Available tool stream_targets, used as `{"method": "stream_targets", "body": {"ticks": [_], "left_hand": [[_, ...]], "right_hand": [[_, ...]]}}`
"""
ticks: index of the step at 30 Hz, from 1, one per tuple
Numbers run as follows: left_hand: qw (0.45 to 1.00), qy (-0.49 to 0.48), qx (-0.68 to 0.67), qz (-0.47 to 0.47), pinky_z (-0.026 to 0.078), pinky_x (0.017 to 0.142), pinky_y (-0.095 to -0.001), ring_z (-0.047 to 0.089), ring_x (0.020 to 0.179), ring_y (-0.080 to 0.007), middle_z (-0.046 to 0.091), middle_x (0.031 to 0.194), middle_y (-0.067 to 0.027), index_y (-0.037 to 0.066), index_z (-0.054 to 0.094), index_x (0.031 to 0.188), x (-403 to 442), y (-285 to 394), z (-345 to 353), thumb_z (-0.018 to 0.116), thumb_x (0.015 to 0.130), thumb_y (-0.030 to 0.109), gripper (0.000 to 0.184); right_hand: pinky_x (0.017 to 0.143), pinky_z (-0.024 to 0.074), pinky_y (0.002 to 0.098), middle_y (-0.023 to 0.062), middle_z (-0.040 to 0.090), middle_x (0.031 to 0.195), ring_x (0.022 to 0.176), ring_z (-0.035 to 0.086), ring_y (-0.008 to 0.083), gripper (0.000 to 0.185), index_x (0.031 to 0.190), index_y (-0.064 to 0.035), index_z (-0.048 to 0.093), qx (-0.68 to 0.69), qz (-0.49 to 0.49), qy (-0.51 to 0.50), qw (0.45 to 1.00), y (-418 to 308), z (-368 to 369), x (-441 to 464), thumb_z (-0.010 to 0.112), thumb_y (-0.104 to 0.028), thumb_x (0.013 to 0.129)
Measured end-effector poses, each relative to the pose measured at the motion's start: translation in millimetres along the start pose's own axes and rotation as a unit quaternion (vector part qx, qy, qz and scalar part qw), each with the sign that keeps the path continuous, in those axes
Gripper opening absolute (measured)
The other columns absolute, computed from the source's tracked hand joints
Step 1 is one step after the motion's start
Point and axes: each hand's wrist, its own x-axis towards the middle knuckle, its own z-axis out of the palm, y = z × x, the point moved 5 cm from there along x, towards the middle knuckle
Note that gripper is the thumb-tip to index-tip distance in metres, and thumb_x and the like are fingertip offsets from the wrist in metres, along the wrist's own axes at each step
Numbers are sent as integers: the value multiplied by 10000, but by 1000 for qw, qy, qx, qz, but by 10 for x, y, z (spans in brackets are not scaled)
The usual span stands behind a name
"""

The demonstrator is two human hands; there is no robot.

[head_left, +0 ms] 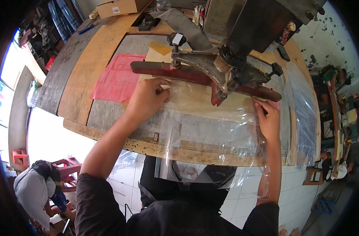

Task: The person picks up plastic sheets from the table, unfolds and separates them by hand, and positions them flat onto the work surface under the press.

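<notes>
A clear plastic sheet (211, 133) stretches between my hands and hangs over the table's front edge toward my lap. My left hand (150, 96) is closed on the sheet's left side, fingers curled, just below the red press bar (187, 74). At the right end of the bar, my right hand (268, 116) pinches the sheet's right edge between thumb and fingers. Under the sheet and bar lies a cream-coloured board (195, 92). A pink sheet (115, 76) lies left of my left hand. The sheet's far edge under the bar is hard to make out.
A dark metal press arm (258, 27) carries the bar over the wooden table (79, 78). More clear plastic (305, 118) drapes at the right. A cardboard box (120, 8) and black tape dispenser (149, 23) sit behind. Another person (35, 192) is low at left.
</notes>
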Motion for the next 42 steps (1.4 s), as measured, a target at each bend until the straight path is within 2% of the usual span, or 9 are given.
{"method": "stream_targets", "body": {"ticks": [5,8,11,13,14,16,18,25,42], "left_hand": [[999,29,6,41,566,584,-319,668,678,-126,749,843,-122,-28,722,1262,2,-85,37,716,991,117,308],[986,60,117,102,569,626,-362,683,661,-196,718,830,-137,-6,738,1236,-68,79,39,725,947,86,303],[960,95,219,144,569,687,-394,712,768,-256,694,918,-143,41,764,1196,-110,168,74,725,901,64,298],[904,109,288,296,576,816,-393,710,979,-283,690,1075,-122,48,764,1189,-130,226,143,702,866,57,329],[904,109,289,296,576,816,-393,710,979,-283,690,1075,-122,48,764,1189,-131,212,151,702,866,57,329],[855,57,351,377,557,954,-389,674,1143,-293,679,1248,-118,27,745,1229,-214,327,254,664,840,60,399],[852,40,357,380,542,1009,-388,661,1180,-308,674,1292,-119,8,726,1263,-228,314,275,648,835,61,438],[841,-4,403,362,505,1164,-398,604,1380,-297,618,1504,-135,-32,650,1388,-273,263,265,621,841,46,554],[856,-5,393,335,509,1165,-390,588,1406,-297,609,1506,-154,-43,634,1384,-321,304,257,618,839,22,549]], "right_hand": [[1081,479,409,143,764,1188,1213,672,328,218,1175,-58,814,36,30,-11,999,28,16,6,718,-67,980],[1069,479,408,130,756,1192,1237,647,328,212,1167,-61,818,19,20,-5,1000,-36,10,-5,725,-70,977],[1024,490,401,113,745,1148,1197,635,328,203,1156,-64,820,-13,8,6,1000,-81,-13,-28,732,-78,974],[1003,493,400,107,738,1121,1169,630,330,197,1148,-64,820,-18,19,3,1000,-101,-26,-41,735,-82,972],[991,495,404,106,732,1102,1137,631,328,194,1142,-62,819,-31,-1,11,999,-147,-44,-41,736,-78,967],[980,496,408,105,726,1083,1104,631,327,192,1137,-60,817,-41,-22,17,999,-181,-37,-40,736,-74,963],[982,508,411,104,739,1102,1102,652,322,186,1123,-52,814,-44,-74,30,996,-201,-26,-34,737,-60,953],[940,547,398,108,758,1125,1064,703,310,192,1133,-49,811,-49,-87,39,994,-170,-15,-35,734,-39,958],[923,546,386,113,739,1113,1068,683,293,236,1170,-22,788,-35,-76,10,996,-122,14,-42,698,5,954]]}}
